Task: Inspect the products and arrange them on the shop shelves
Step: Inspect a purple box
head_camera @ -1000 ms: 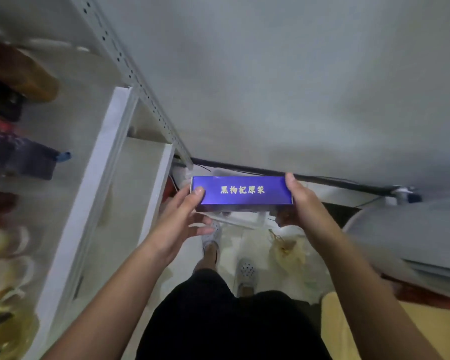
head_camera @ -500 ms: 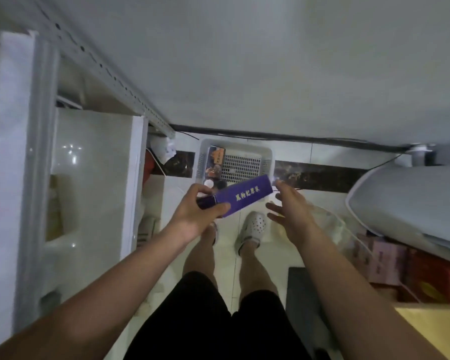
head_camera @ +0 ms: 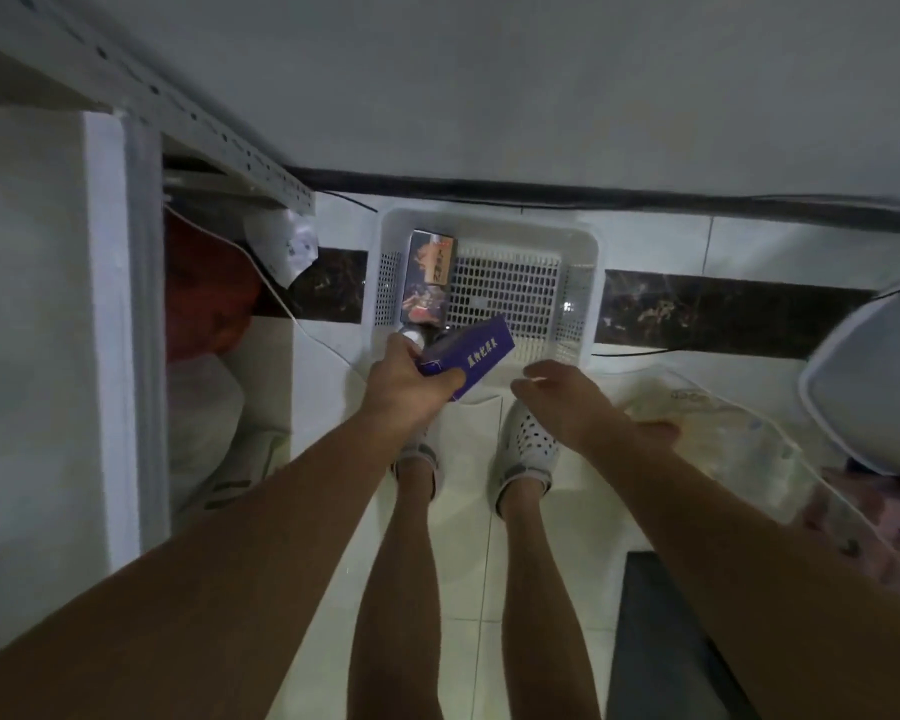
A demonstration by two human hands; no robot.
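Left hand (head_camera: 411, 387) grips one end of glossy purple rectangular carton (head_camera: 476, 356) (gold lettering), tilted, over near rim of basket; right hand (head_camera: 567, 402) empty, fingers loosely curled. Beyond: white perforated plastic basket (head_camera: 583, 241) on glazed tile, dark printed box (head_camera: 427, 278) against left wall.

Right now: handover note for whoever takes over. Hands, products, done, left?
Left hand grips the purple rectangular carton with gold lettering, tilted, over the near edge of the white perforated plastic basket on the floor.
Right hand holds nothing, fingers loosely curled, beside the carton and apart from it.
A dark printed box lies in the basket's left side.
Done: purple carton in hand.
Left: set it on the white metal shelves at the left, then the dark box.
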